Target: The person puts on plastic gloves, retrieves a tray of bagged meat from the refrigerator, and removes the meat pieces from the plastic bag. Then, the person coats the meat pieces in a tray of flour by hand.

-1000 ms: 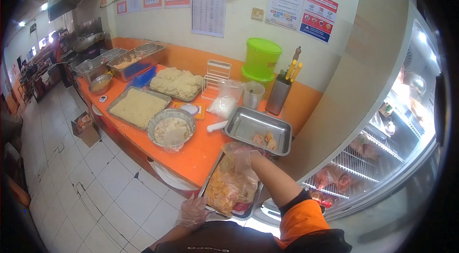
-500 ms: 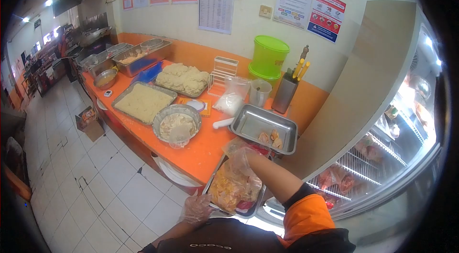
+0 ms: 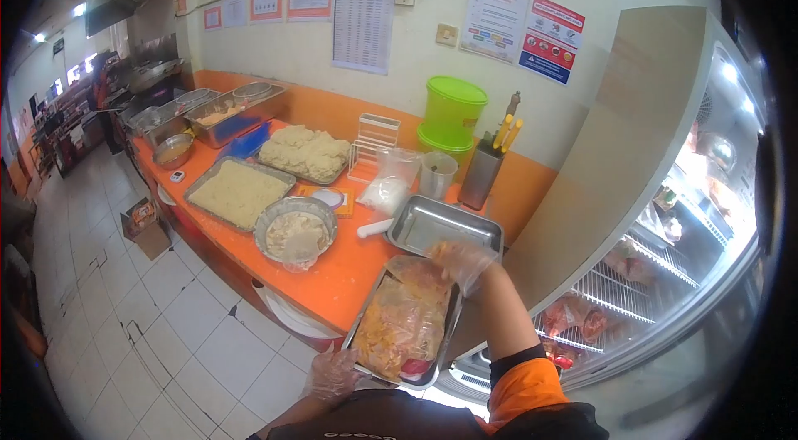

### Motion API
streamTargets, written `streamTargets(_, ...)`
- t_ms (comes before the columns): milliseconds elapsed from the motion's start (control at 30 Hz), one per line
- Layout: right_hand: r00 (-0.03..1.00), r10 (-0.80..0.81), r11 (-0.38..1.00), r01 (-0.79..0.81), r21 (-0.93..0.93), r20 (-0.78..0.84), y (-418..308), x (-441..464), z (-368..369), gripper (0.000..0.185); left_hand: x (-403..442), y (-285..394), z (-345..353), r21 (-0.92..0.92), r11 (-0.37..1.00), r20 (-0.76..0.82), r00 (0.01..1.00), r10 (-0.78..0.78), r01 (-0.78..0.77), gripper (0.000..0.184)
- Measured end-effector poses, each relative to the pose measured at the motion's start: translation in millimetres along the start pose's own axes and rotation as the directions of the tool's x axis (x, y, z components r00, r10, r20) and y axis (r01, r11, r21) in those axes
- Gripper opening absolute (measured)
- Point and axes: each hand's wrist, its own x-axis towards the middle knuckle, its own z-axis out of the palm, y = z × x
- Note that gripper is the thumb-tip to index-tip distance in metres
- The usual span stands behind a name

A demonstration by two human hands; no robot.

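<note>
My left hand [image 3: 332,373], in a clear plastic glove, grips the near left edge of a metal tray [image 3: 455,307]. Clear plastic bags of orange-yellow marinated meat [image 3: 399,319] lie in that tray. My right hand [image 3: 465,265], gloved too, is over the near side of a deeper steel pan [image 3: 407,220]. Its fingers are curled around a yellowish meat piece [image 3: 438,251], partly hidden by the glove. The hand covers the part of the pan where meat pieces lay.
Behind stand a bowl of battered pieces [image 3: 295,232], a flour tray [image 3: 237,191], a dough-coated tray [image 3: 303,151], a white-handled tool [image 3: 374,228], a bag of white powder [image 3: 389,182], a knife block [image 3: 482,174] and green tubs [image 3: 453,112]. At right is a lit fridge [image 3: 648,257].
My right hand has moved from above the bagged meat up and right to the steel pan, its fingers closing on a piece. My left hand stays by the tray's edge. The view has shifted slightly.
</note>
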Motion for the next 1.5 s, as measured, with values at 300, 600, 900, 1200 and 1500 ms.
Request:
streamTargets(300, 0.87, -0.228, 0.867, -0.023, -0.497, -0.438, 114, 33, -31, 0.028, 4, 8, -9, 0.012, 0.999, 0.037, 0.999, -0.036, 0.035, 0.053)
streamTargets(600, 0.949, -0.084, 0.694, 0.275, -0.666, 0.305, -70, -14, 6, 0.032, 2, 6, -7, 0.059, 0.998, 0.067, 0.997, -0.038, 0.034, 0.055)
streamTargets(900, 0.89, -0.01, 0.643, 0.355, -0.678, 0.456, -64, 27, 108, 0.03, 0, 2, 0, -0.001, 0.998, 0.074, 0.996, -0.056, 0.056, 0.056)
streamTargets(1200, 0.881, -0.053, 0.625, 0.396, -0.673, 0.469, -66, 37, 133, 0.03, 3, 4, -7, 0.028, 0.997, 0.116, 0.99, -0.079, 0.077, 0.052)
streamTargets(1500, 0.755, -0.445, 0.581, 0.653, -0.487, 0.482, -70, -2, 34, 0.03, 1, -3, -1, 0.027, 1.0, -0.002, 1.0, 0.011, -0.011, 0.053)
